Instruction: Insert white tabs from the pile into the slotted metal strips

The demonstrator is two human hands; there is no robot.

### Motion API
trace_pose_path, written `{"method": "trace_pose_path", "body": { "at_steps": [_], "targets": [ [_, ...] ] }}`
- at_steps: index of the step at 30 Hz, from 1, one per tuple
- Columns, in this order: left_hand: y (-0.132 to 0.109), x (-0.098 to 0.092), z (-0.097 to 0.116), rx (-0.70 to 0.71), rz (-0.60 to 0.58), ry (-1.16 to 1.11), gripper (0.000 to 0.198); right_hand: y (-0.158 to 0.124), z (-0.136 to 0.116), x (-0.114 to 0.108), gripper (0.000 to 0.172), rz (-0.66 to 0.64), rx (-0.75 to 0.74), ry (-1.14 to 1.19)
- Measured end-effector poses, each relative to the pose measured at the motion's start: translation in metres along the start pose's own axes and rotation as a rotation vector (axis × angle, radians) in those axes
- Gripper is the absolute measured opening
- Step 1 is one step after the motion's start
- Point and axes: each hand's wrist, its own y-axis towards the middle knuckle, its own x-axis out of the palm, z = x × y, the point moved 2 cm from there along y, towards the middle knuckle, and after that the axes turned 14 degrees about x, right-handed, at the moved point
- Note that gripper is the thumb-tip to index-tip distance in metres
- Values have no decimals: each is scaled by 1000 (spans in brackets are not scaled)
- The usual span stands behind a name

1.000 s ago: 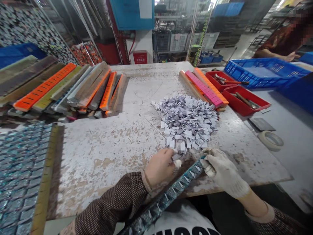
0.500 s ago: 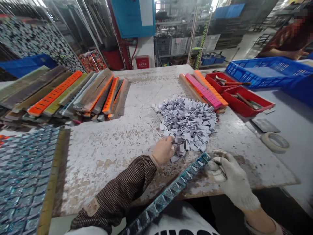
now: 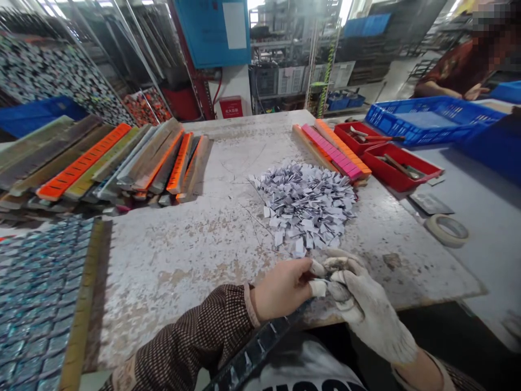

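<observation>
on desk [image 3: 163, 244], note pile of pale chips [image 3: 307, 203]. locate dark strip [image 3: 264, 342] at near edge, with far end hidden. judge step in hand as fingertip work near strip end; for next move, likely hold steady. since half a second ago, note left hand [image 3: 280, 288] shifted from pile to gloved right hand [image 3: 370, 304]. for either grip, cannot tell closure or contents.

The surface [image 3: 179, 244] is showing a rough, flaking finish. Piled pieces [image 3: 307, 203] are looking smooth and matt. The glove [image 3: 374, 312] is showing knitted cloth, the sleeve [image 3: 195, 334] woven cloth. Teal blocks [image 3: 40, 304] are looking glossy; the red bin [image 3: 419, 176] and blue crate [image 3: 425, 136] are resembling smooth plastic.
</observation>
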Motion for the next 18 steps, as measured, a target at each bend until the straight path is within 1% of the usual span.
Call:
{"method": "trace_pose_path", "body": {
  "at_steps": [1, 3, 5, 7, 8, 10, 13, 16, 17, 18],
  "targets": [
    [-2, 1, 0, -2, -36, 51, 6, -4, -1, 0, 16, 10, 3, 10],
    [-5, 4, 0, 9, -107, 167, 19, -12, -1, 0, 17, 13, 29, 33],
    [-8, 8, 2, 37, -162, 254, 27, -18, 1, 0, 19, 11, 103, 61],
    [-10, 13, 5, 64, -199, 334, 29, -24, 2, 1, 23, 11, 185, 70],
    [-11, 16, 6, 71, -207, 384, 28, -26, 2, 1, 23, 18, 201, 68],
    [-12, 22, 7, 83, -224, 477, 27, -29, 0, 1, 20, 24, 189, 58],
    [-11, 26, 8, 91, -289, 549, 27, -28, 2, -5, 19, 10, 148, 29],
    [-12, 20, 9, 83, -341, 583, 26, -22, 21, -16, 17, 28, 156, -46],
    [-15, 16, 9, 77, -340, 595, 25, -19, 30, -20, 16, 66, 171, -98],
    [-18, 12, 9, 65, -330, 604, 27, -16, 39, -24, 16, 89, 154, -186]
  ]
}}
